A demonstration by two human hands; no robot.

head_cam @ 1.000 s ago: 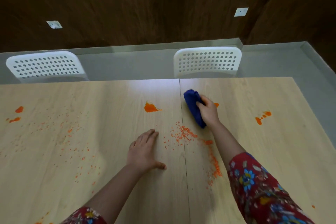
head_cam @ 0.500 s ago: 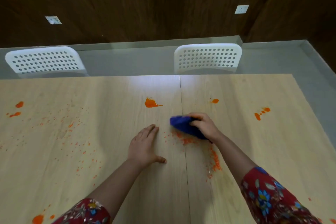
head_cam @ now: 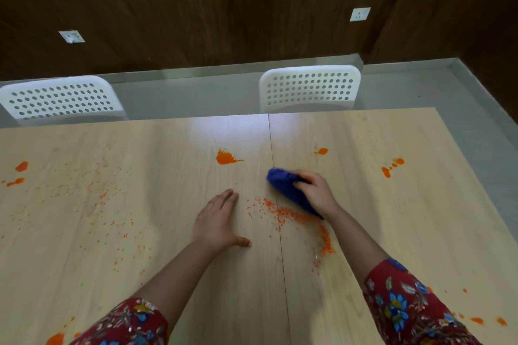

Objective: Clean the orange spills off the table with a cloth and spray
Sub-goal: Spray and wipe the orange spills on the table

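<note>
- Right hand (head_cam: 316, 193) at frame centre, grip closed around the blue cloth (head_cam: 288, 190), pressing it on the counter (head_cam: 406, 218).
- Left hand (head_cam: 215, 221) flat, fingers spread, holding nothing.
- Orange crumbs (head_cam: 283, 213) lie just below the cloth.

Right hand (head_cam: 318, 193) dragged cloth (head_cam: 286, 189) back rightward

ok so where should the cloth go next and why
Probably a short drag toward the person: the right hand presses the blue cloth just beyond the orange crumbs, which still trail down toward the near edge.
</note>
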